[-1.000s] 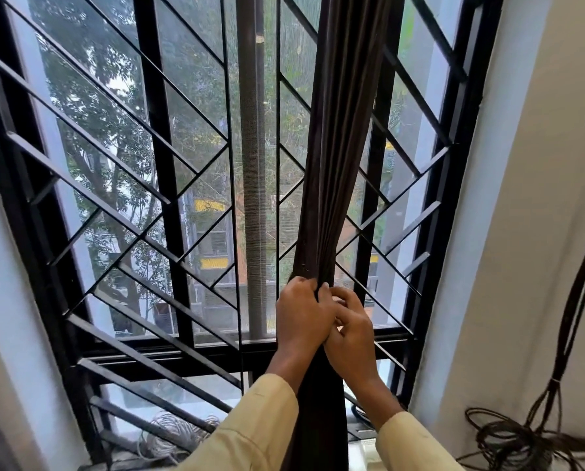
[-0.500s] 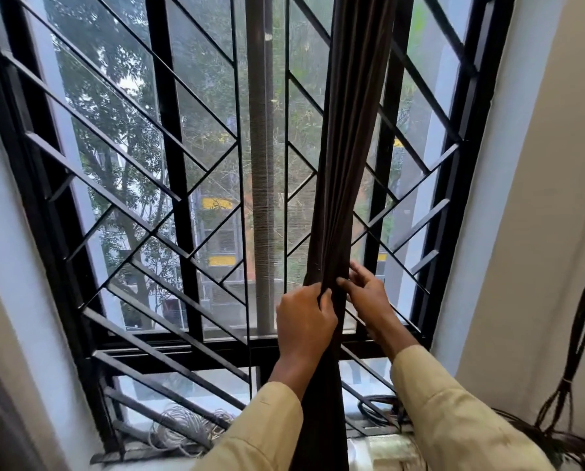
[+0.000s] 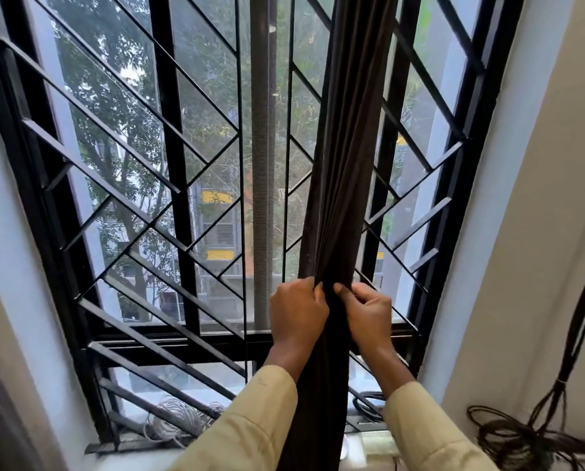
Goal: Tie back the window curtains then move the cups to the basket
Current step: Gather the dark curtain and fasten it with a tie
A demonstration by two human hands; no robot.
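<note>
We are looking down at a white window sill running along the foot of the window. A loose coil of grey wire is lying on it at the left, behind the lowest bars of the black grille. A coil of black cable is lying farther right, with a white box-like object sitting just in front of it.

Both forearms, in tan sleeves, rise side by side from the near edge. Left hand and right hand, backs toward the viewer, grip the gathered curtain with curled fingers, level and close together.
</note>
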